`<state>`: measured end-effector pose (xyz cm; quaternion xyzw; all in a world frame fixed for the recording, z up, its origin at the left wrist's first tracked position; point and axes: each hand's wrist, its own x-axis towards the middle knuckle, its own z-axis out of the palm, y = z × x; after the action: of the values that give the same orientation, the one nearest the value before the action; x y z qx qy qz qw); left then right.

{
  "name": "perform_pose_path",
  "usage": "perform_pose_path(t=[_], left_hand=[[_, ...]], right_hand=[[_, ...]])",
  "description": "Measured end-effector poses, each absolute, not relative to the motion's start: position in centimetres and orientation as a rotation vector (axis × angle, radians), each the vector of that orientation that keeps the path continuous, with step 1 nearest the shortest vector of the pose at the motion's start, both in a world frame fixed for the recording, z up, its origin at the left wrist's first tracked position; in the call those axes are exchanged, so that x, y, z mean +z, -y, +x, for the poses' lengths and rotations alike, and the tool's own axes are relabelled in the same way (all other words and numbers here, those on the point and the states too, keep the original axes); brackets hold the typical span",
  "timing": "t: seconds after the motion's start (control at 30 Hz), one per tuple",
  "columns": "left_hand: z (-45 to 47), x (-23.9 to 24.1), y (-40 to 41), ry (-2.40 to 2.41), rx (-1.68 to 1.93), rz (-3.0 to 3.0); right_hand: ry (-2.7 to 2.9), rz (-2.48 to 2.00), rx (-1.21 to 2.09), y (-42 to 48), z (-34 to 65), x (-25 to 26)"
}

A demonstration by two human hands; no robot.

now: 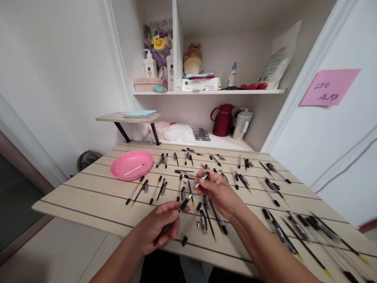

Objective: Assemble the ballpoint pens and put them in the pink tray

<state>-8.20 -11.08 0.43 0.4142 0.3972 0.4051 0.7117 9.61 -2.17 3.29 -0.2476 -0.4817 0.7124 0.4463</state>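
Observation:
In my left hand [165, 222] is a pen [185, 202], its silver tip pointing up and to the right. My right hand [216, 190] pinches a pen cap [202, 180] with a dark end, close above that tip but apart from it. Below the hands lie a clear pen barrel [193, 224], a loose cap [203, 222] and several dark ink refills [210, 222]. More pen parts are spread in small groups over the slatted wooden table [97, 200].
A pink bowl [118, 169] with one thin white stick [134, 169] stands at the left. Behind it is a small raised shelf [110, 117]. A red jug [223, 121] and a pale cup [243, 124] stand at the back. Several pen parts [282, 232] lie at the right.

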Motion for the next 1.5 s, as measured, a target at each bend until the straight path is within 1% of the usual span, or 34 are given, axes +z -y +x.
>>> perform_pose_path(t=[0.13,0.33,0.43,0.6,0.8,0.97,1.3,1.5], left_hand=[[-8.4,0.2,11.1,-0.947,0.937,0.927],[-8.6,0.0,11.1,-1.076,0.987,0.987],[-8.6,-0.1,11.3,-1.111,0.958,1.014],[-9.1,-0.3,11.8,-1.008,0.898,0.921],[-9.5,-0.5,11.9,-1.077,0.89,0.995],[-9.9,-0.7,11.9,-1.036,0.874,0.97],[-10.6,-0.4,11.7,-1.218,0.752,1.142],[-11.4,-0.3,11.8,-1.157,0.698,1.089]], right_hand=[[1.1,-0.669,1.779,2.2,9.4,3.0],[1.367,-0.872,1.721,3.4,7.4,0.6],[1.407,-0.929,1.645,3.7,6.8,-0.1],[1.432,-0.92,1.724,3.9,6.6,0.2],[1.461,-0.978,1.704,4.0,6.1,0.2],[1.421,-0.964,1.786,4.0,5.9,0.2],[1.517,-1.022,1.728,3.9,5.7,0.3],[1.554,-1.01,1.762,4.0,5.7,0.6]])
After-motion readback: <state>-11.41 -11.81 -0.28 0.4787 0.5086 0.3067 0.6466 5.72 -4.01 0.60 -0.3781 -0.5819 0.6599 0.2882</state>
